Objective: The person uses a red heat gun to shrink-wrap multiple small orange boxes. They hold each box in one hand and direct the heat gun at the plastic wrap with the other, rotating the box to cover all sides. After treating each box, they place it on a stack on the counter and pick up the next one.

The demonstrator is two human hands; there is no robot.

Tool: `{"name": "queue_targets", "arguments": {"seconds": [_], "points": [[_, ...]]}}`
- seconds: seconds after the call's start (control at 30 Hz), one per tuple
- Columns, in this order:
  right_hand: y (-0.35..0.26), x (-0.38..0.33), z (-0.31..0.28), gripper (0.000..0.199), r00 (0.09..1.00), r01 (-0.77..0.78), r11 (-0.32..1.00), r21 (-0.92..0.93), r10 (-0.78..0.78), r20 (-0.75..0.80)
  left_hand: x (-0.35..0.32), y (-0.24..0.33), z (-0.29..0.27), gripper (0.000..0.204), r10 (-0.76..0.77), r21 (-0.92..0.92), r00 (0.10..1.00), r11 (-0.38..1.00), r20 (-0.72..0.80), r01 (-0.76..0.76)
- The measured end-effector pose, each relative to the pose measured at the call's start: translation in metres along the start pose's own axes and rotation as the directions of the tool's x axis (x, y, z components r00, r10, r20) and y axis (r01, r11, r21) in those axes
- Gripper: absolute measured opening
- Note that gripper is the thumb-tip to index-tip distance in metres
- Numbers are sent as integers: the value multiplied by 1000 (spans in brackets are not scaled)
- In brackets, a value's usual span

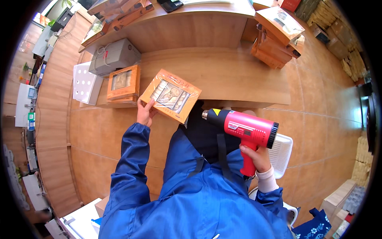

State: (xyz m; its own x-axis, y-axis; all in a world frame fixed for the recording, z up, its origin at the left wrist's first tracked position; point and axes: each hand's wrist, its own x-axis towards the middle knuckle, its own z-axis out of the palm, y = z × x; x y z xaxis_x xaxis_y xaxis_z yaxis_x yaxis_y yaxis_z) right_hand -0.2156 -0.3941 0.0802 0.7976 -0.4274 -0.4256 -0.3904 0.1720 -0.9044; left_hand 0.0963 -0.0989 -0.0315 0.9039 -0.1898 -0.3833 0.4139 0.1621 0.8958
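My left hand (145,113) grips the lower left corner of an orange gift box (188,90), which is wrapped in clear film and has a window on its front showing pale contents. The box is tilted above my lap at the desk's near edge. In my right hand (258,157) is a red heat gun (248,128) with a black rear cap, held by its handle. Its metal nozzle points left, toward the box's lower right side, with a gap between them. Whether a finger presses the trigger is hidden.
Two similar orange boxes (124,83) lie stacked on the desk (223,75), left of the held one. Behind them stand a grey machine (115,57) and a white holed box (85,81). More boxes (274,46) pile up at right. A white basket (281,155) is beside my right hand.
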Motion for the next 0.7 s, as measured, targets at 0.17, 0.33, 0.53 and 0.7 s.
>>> {"name": "queue_targets", "arguments": {"seconds": [0.17,0.33,0.53,0.7], "points": [[2,7,2,39,994,106,989,-102,-108,-19,-27,12,-5,45,83,-16,996,996,25,-82],[-7,6,4,39,984,154,984,-89,-161,-82,-50,27,3,41,165,-35,986,986,37,-164],[-4,-17,5,35,992,92,994,52,-96,82,-46,22,-11,36,21,-179,996,983,-82,-36],[-2,-31,13,39,979,72,997,38,-78,189,-46,19,-20,35,-43,-240,995,971,-86,21]]}}
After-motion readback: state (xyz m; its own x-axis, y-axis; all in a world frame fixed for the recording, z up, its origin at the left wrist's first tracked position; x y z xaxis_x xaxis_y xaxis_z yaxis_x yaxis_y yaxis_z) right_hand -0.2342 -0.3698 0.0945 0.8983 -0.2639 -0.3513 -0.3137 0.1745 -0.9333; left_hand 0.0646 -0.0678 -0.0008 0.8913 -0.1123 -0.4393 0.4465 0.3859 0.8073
